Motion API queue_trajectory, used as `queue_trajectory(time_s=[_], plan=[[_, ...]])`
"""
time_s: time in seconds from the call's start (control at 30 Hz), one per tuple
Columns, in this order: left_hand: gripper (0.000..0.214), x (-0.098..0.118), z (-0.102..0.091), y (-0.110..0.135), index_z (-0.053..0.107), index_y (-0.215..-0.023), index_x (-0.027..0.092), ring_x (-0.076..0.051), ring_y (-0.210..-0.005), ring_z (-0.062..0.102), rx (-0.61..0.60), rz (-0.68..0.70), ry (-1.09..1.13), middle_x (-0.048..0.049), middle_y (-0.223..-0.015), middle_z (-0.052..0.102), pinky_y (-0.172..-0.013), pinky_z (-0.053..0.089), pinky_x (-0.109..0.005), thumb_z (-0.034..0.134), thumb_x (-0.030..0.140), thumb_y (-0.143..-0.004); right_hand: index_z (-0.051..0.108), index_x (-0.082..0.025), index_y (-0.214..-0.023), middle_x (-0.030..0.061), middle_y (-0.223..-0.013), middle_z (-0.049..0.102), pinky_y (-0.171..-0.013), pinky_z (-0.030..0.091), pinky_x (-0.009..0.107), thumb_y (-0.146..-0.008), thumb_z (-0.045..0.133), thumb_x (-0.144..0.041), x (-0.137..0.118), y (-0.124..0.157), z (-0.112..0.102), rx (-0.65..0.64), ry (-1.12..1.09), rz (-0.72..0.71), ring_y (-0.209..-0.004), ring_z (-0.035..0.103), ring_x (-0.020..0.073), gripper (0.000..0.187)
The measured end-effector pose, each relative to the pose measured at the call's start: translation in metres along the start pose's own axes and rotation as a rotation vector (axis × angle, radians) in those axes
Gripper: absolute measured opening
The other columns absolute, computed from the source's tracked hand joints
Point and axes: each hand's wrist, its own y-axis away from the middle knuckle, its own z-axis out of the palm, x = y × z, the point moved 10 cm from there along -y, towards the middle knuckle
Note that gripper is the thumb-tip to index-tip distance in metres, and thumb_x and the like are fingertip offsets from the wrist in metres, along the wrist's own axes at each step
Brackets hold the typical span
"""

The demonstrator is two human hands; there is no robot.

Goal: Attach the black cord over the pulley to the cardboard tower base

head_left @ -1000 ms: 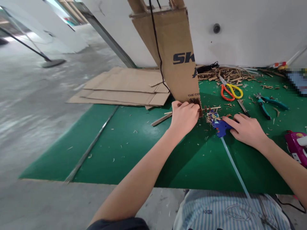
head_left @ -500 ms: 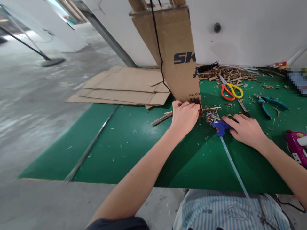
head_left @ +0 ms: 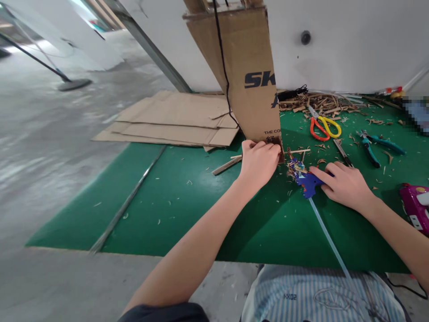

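Observation:
A tall brown cardboard piece (head_left: 246,74) with dark letters stands upright on the green mat (head_left: 187,210). My left hand (head_left: 258,162) is closed, gripping its bottom edge. My right hand (head_left: 345,184) rests on a blue glue gun (head_left: 307,180) that lies on the mat just right of the cardboard's foot; the fingers curl over its body. A clear glue stick (head_left: 326,237) runs from the gun's back toward me. A black cord (head_left: 221,62) hangs down the cardboard's face.
Flat cardboard sheets (head_left: 174,118) lie at the mat's far left. Orange-and-yellow scissors (head_left: 323,127), teal pliers (head_left: 372,147), a pile of cardboard scraps (head_left: 321,103) and a pink tool (head_left: 417,208) lie on the right. A wooden stick (head_left: 226,165) lies left of my left hand.
Almost nothing has moved. The view has shifted slightly, and my right hand has slid a little left on the glue gun.

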Motion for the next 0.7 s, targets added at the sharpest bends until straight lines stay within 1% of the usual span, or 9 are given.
queue_trajectory(time_s=[0.1, 0.17, 0.23, 0.33, 0.4, 0.47, 0.57, 0.7], plan=[[0.025, 0.001, -0.002, 0.001, 0.062, -0.081, 0.022, -0.025, -0.084, 0.061, 0.010, 0.017, -0.011, -0.0070, -0.084, 0.075, -0.085, 0.027, -0.046, 0.042, 0.015, -0.093, 0.061, -0.032, -0.134, 0.0045, -0.090, 0.063, -0.058, 0.028, 0.029, -0.091, 0.049, -0.019, 0.001, 0.002, -0.005, 0.046, -0.018, -0.007, -0.080, 0.054, 0.0174, 0.046], [0.024, 0.001, -0.002, 0.001, 0.062, -0.082, 0.022, -0.025, -0.084, 0.061, 0.019, 0.024, -0.020, -0.0066, -0.084, 0.075, -0.084, 0.028, -0.046, 0.042, 0.016, -0.093, 0.060, -0.033, -0.135, 0.0048, -0.091, 0.063, -0.060, 0.032, 0.028, -0.089, 0.051, -0.019, 0.011, 0.003, -0.011, 0.087, -0.019, 0.037, -0.082, 0.054, 0.0181, 0.049], [0.023, 0.000, -0.002, 0.001, 0.062, -0.083, 0.022, -0.025, -0.084, 0.061, 0.024, 0.016, -0.021, -0.0065, -0.085, 0.075, -0.084, 0.028, -0.046, 0.043, 0.016, -0.093, 0.059, -0.032, -0.137, 0.0067, -0.095, 0.063, -0.062, 0.036, 0.029, -0.087, 0.053, -0.020, 0.030, 0.004, -0.017, 0.103, -0.004, 0.132, -0.086, 0.054, 0.0208, 0.052], [0.023, -0.001, -0.002, 0.000, 0.062, -0.081, 0.022, -0.025, -0.085, 0.061, 0.022, -0.004, -0.009, -0.0068, -0.086, 0.076, -0.086, 0.028, -0.047, 0.044, 0.017, -0.094, 0.055, -0.027, -0.141, 0.0106, -0.099, 0.063, -0.064, 0.038, 0.032, -0.086, 0.053, -0.022, 0.066, 0.003, -0.020, 0.054, 0.050, 0.318, -0.091, 0.054, 0.0265, 0.056], [0.023, -0.002, -0.002, -0.001, 0.062, -0.081, 0.021, -0.026, -0.085, 0.061, 0.027, -0.012, -0.002, -0.0071, -0.085, 0.075, -0.087, 0.029, -0.048, 0.045, 0.017, -0.094, 0.055, -0.023, -0.140, 0.0121, -0.099, 0.063, -0.067, 0.038, 0.034, -0.089, 0.050, -0.022, 0.086, 0.001, -0.018, 0.008, 0.075, 0.411, -0.092, 0.054, 0.0279, 0.052], [0.023, -0.002, -0.002, -0.001, 0.062, -0.081, 0.021, -0.026, -0.086, 0.062, 0.035, -0.021, -0.005, -0.0075, -0.084, 0.075, -0.088, 0.029, -0.048, 0.044, 0.016, -0.094, 0.057, -0.020, -0.137, 0.0128, -0.101, 0.063, -0.070, 0.037, 0.035, -0.090, 0.048, -0.021, 0.100, -0.005, -0.012, -0.031, 0.078, 0.458, -0.092, 0.054, 0.0275, 0.048], [0.025, -0.004, -0.001, -0.001, 0.064, -0.083, 0.022, -0.027, -0.087, 0.063, 0.037, -0.032, -0.011, -0.0086, -0.084, 0.075, -0.090, 0.029, -0.048, 0.043, 0.014, -0.094, 0.057, -0.019, -0.135, 0.0139, -0.103, 0.063, -0.074, 0.034, 0.037, -0.090, 0.048, -0.020, 0.111, -0.018, 0.005, -0.094, 0.104, 0.480, -0.093, 0.054, 0.0283, 0.046], [0.025, -0.006, 0.001, -0.002, 0.064, -0.084, 0.022, -0.027, -0.087, 0.063, 0.036, -0.049, -0.008, -0.0092, -0.085, 0.074, -0.089, 0.029, -0.048, 0.043, 0.013, -0.094, 0.056, -0.018, -0.135, 0.0162, -0.108, 0.063, -0.078, 0.033, 0.040, -0.090, 0.047, -0.025, 0.122, -0.033, 0.028, -0.107, 0.076, 0.537, -0.096, 0.055, 0.0308, 0.046]])
